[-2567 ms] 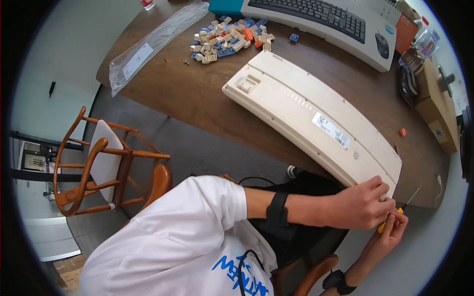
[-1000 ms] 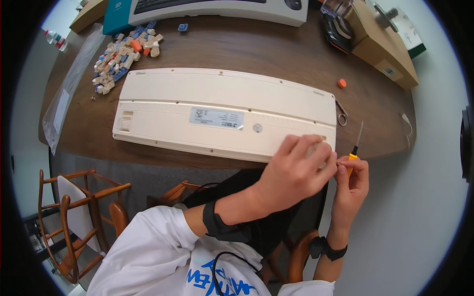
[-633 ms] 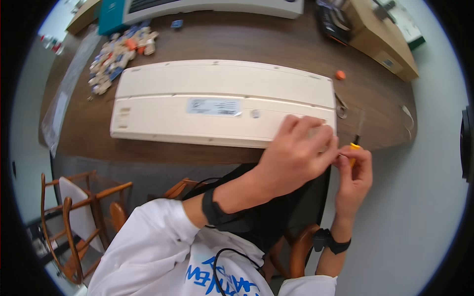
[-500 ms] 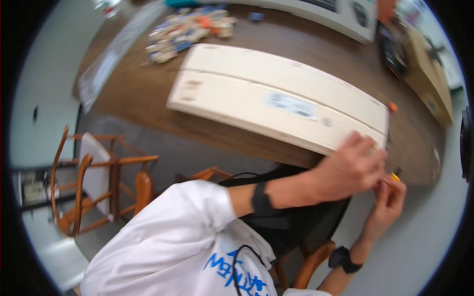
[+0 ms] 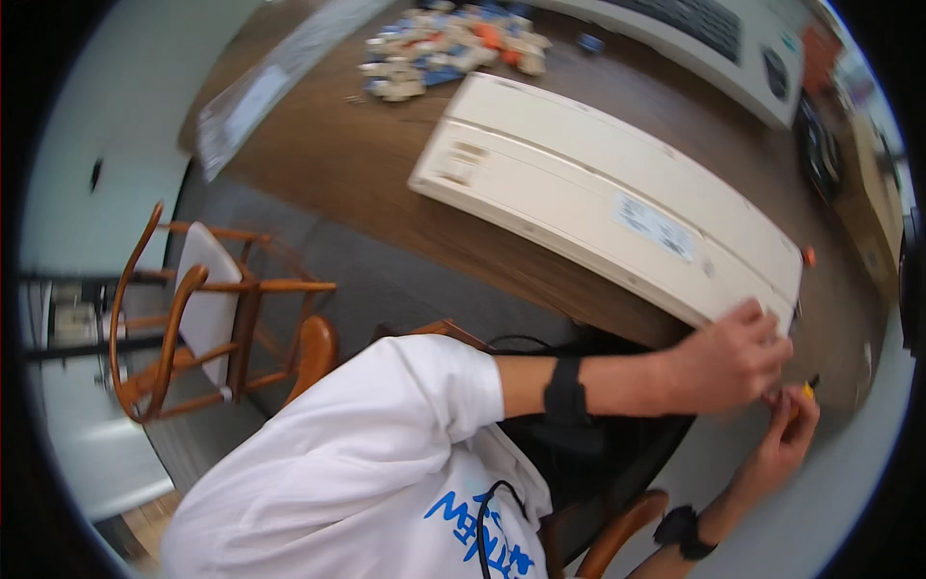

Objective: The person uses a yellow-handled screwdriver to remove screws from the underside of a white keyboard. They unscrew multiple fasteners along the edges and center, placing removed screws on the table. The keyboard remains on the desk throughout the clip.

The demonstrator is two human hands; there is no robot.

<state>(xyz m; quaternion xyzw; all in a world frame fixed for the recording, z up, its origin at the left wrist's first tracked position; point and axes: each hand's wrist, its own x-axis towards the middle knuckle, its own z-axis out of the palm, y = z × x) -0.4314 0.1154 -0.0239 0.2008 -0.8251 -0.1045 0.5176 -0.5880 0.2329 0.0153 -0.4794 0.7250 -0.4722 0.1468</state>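
A cream keyboard (image 5: 555, 179) lies face down across the table, its label and underside turned up. My left hand (image 5: 728, 359) is closed at its near right corner, the fingertips bunched together; what they hold, if anything, is hidden. Just beyond and below it, my right hand (image 5: 795, 425) pinches a small tool with a yellow handle (image 5: 809, 390) and a dark tip. Its exact kind is too small to make out. The two hands are close together at the table's edge, and the left partly covers the right fingers.
Loose keycaps (image 5: 453, 48) in cream, blue and orange are heaped beyond the keyboard. A clear plastic sleeve (image 5: 260, 96) lies at the table's left. A white box (image 5: 675, 48) with a keyboard and mouse pictured stands at the back, a cardboard box (image 5: 865, 207) at right. A wooden chair (image 5: 207, 299) is left.
The view has swung, so the table and keyboard sit farther right in the picture. Both hands stay together by the keyboard's near right corner, the right one still pinching the yellow-handled tool.
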